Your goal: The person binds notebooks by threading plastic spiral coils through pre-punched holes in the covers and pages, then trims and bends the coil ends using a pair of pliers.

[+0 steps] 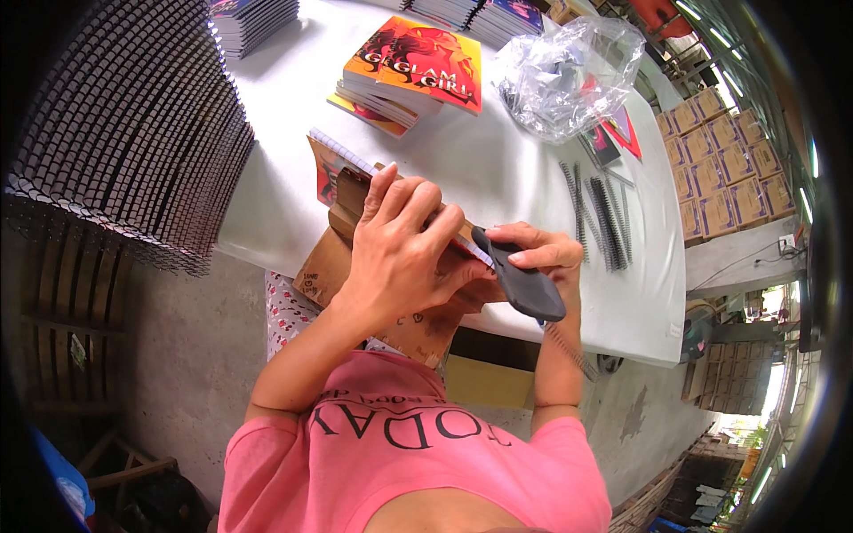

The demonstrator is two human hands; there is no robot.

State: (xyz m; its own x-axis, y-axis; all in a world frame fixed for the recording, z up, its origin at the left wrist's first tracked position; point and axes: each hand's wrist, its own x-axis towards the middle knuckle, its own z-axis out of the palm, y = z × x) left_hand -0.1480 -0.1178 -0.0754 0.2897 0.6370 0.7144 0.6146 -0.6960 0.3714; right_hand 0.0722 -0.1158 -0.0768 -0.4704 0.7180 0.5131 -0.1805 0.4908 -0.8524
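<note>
Currently gripping a black tool (pixel 531 291) in the right hand (pixel 544 252) and clasping in the left hand (pixel 402 224) a notebook (pixel 327 171) jutting toward ten o'clock from that grip and ending at four o'clock beside the black tool.

The person has two hands, one left hand (pixel 400 235) and one right hand (pixel 546 253); there is one black tool (pixel 526 286), one wooden stand (pixel 329 266), one clamshell-clear bag (pixel 569 80), one white table (pixel 640 311) and one orange pile (pixel 413 58); loose coils (pixel 607 222) number at least four; cartons (pixel 724 173), at least nine; books in the tall stack (pixel 133 115) are too dense to count.
</note>
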